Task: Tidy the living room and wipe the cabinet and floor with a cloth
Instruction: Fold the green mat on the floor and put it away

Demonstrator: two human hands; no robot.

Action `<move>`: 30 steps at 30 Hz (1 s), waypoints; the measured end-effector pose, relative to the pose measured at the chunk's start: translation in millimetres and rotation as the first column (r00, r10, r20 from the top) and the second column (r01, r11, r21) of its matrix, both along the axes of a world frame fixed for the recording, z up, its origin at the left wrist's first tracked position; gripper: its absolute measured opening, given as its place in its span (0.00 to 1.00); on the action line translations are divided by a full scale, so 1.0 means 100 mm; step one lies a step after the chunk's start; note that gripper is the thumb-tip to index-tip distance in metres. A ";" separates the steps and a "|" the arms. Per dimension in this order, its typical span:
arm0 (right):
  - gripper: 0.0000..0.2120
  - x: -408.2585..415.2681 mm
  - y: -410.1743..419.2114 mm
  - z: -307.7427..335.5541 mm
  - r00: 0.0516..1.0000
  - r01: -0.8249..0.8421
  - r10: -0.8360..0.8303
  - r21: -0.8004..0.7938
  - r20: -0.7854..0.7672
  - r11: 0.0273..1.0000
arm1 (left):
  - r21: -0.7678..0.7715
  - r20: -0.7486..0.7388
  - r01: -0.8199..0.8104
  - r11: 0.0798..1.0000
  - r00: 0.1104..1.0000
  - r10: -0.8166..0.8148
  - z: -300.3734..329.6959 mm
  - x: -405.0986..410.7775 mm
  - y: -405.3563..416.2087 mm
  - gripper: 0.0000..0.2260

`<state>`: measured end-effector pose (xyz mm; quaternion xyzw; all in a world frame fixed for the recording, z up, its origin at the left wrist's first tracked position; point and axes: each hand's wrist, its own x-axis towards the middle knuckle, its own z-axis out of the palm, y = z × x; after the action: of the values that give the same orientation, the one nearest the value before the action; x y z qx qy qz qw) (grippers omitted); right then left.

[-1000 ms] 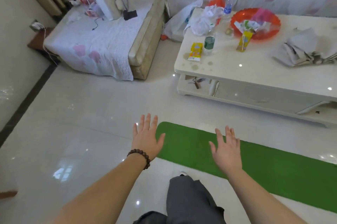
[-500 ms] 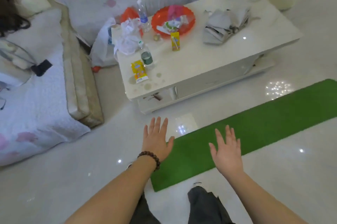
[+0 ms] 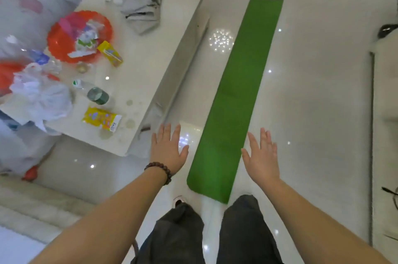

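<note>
Change: the head view had swung right since half a second before; the table now sat up and left.
Left hand: flat, fingers straight, holding nothing, nearer the table.
Right hand: flat, empty.
Grey cloth: on the table's far end, up-left of both hands.
Green mat: long way pointing ahead, between the hands.
Writing: too blurry to read.
</note>
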<state>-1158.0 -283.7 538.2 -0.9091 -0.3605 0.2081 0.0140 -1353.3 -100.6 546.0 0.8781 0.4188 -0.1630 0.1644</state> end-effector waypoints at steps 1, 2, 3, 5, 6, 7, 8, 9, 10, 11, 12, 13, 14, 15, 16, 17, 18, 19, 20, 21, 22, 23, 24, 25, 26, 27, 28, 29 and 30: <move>0.28 -0.07 -0.07 -0.02 1.000 0.012 -0.012 -0.004 0.002 1.000 | 0.000 -0.010 0.016 1.000 1.000 -0.016 -0.03 -0.04 -0.03 0.31; 0.28 -0.13 -0.13 -0.05 1.000 0.025 -0.025 -0.011 -0.003 1.000 | -0.008 -0.023 0.032 0.999 0.999 -0.032 -0.07 -0.08 -0.06 0.31; 0.28 -0.20 -0.21 -0.08 0.999 0.050 -0.050 -0.018 -0.011 0.999 | -0.011 -0.036 0.059 0.998 0.998 -0.059 -0.11 -0.10 -0.10 0.31; 0.27 -0.29 -0.37 -0.17 0.995 0.095 -0.096 -0.019 -0.027 0.995 | -0.016 -0.058 0.106 0.994 0.993 -0.106 -0.20 -0.11 -0.18 0.31; 0.27 -0.33 -0.45 -0.22 0.993 0.111 -0.112 -0.018 -0.037 0.994 | -0.027 -0.062 0.112 0.993 0.992 -0.113 -0.25 -0.10 -0.21 0.31; 0.27 -0.36 -0.53 -0.27 0.991 0.125 -0.126 -0.020 -0.047 0.992 | -0.033 -0.063 0.113 0.993 0.991 -0.115 -0.29 -0.08 -0.24 0.31; 0.27 -0.38 -0.59 -0.32 0.989 0.137 -0.138 -0.020 -0.049 0.990 | -0.030 -0.060 0.115 0.993 0.991 -0.117 -0.34 -0.06 -0.27 0.31; 0.27 -0.39 -0.65 -0.38 0.987 0.149 -0.150 -0.019 -0.051 0.989 | -0.027 -0.054 0.119 0.992 0.991 -0.121 -0.39 -0.03 -0.30 0.31; 0.27 -0.40 -0.70 -0.45 0.985 0.161 -0.162 -0.022 -0.057 0.987 | -0.031 -0.047 0.125 0.992 0.991 -0.126 -0.46 0.00 -0.33 0.31; 0.27 -0.41 -0.75 -0.53 0.982 0.174 -0.175 -0.026 -0.068 0.984 | -0.036 -0.038 0.126 0.991 0.991 -0.128 -0.53 0.02 -0.34 0.31; 0.27 -0.41 -0.78 -0.64 0.979 0.187 -0.188 -0.022 -0.074 0.982 | -0.035 -0.025 0.129 0.991 0.991 -0.130 -0.64 0.06 -0.35 0.31; 0.27 -0.40 -0.81 -0.77 0.977 0.199 -0.200 -0.016 -0.076 0.980 | -0.031 -0.013 0.131 0.991 0.991 -0.132 -0.77 0.09 -0.35 0.31; 0.27 -0.39 -0.83 -0.92 0.974 0.211 -0.212 -0.017 -0.076 0.977 | -0.030 -0.006 0.136 0.990 0.991 -0.137 -0.93 0.13 -0.35 0.31; 0.27 -0.39 -0.84 -1.11 0.971 0.223 -0.224 -0.026 -0.079 0.975 | -0.035 0.001 0.141 0.989 0.990 -0.141 -1.11 0.17 -0.35 0.31; 0.27 -0.37 -0.85 -1.32 0.969 0.232 -0.234 -0.033 -0.084 0.972 | -0.045 0.006 0.141 0.989 0.990 -0.141 -1.32 0.20 -0.34 0.31; 0.27 -0.35 -0.84 -1.55 0.966 0.242 -0.244 -0.031 -0.088 0.970 | -0.063 0.013 0.140 0.988 0.990 -0.140 -1.55 0.23 -0.34 0.31; 0.27 -0.30 -0.83 -1.79 0.964 0.252 -0.253 -0.018 -0.087 0.968 | -0.079 0.025 0.137 0.987 0.990 -0.136 -1.80 0.27 -0.33 0.31; 0.27 -0.24 -0.81 -2.05 0.962 0.262 -0.261 -0.001 -0.082 0.965 | -0.088 0.037 0.135 0.987 0.991 -0.132 -2.07 0.31 -0.30 0.31; 0.27 -0.17 -0.78 -2.31 0.959 0.276 -0.274 0.017 -0.079 0.961 | -0.089 0.041 0.130 0.987 0.991 -0.127 -2.35 0.35 -0.26 0.31; 0.27 -0.09 -0.74 -2.59 0.955 0.290 -0.287 0.032 -0.076 0.957 | -0.086 0.041 0.118 0.989 0.993 -0.115 -2.64 0.39 -0.21 0.31; 0.27 0.00 -0.71 -2.88 0.952 0.301 -0.298 0.040 -0.069 0.953 | -0.082 0.045 0.102 0.991 0.994 -0.098 -2.94 0.44 -0.15 0.31; 0.27 0.09 -0.69 -3.17 0.951 0.307 -0.304 0.041 -0.057 0.951 | -0.077 0.057 0.082 0.994 0.995 -0.078 -3.24 0.49 -0.08 0.31; 0.27 0.17 -0.66 -3.48 0.952 0.306 -0.305 0.040 -0.042 0.951 | -0.073 0.071 0.064 0.995 0.996 -0.058 -3.55 0.54 0.00 0.31; 0.27 0.25 -0.63 -3.80 0.954 0.301 -0.300 0.037 -0.027 0.953 | -0.069 0.085 0.055 0.996 0.995 -0.049 -3.85 0.59 0.09 0.31; 0.27 0.33 -0.60 -4.10 0.956 0.293 -0.293 0.027 -0.015 0.956 | -0.064 0.093 0.057 0.996 0.994 -0.051 -4.16 0.64 0.16 0.31; 0.27 0.41 -0.57 -4.39 0.958 0.285 -0.285 0.011 -0.005 0.958 | -0.060 0.097 0.066 0.996 0.993 -0.060 -4.46 0.69 0.24 0.32; 0.27 0.49 -0.55 -4.67 0.961 0.277 -0.277 -0.005 0.002 0.961 | -0.062 0.097 0.077 0.995 0.993 -0.070 -4.74 0.74 0.30 0.32; 0.28 0.57 -0.54 -4.92 0.963 0.269 -0.268 -0.017 0.004 0.963 | -0.070 0.094 0.087 0.994 0.992 -0.080 -5.00 0.79 0.35 0.32; 0.28 0.65 -0.52 -5.15 0.965 0.263 -0.263 -0.023 0.004 0.965 | -0.081 0.089 0.099 0.992 0.992 -0.092 -5.24 0.84 0.39 0.32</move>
<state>-1092.6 -335.5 23.1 -0.9491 -0.2343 0.2081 0.0308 -1269.4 -62.0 22.1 0.8955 0.3614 -0.1508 0.2115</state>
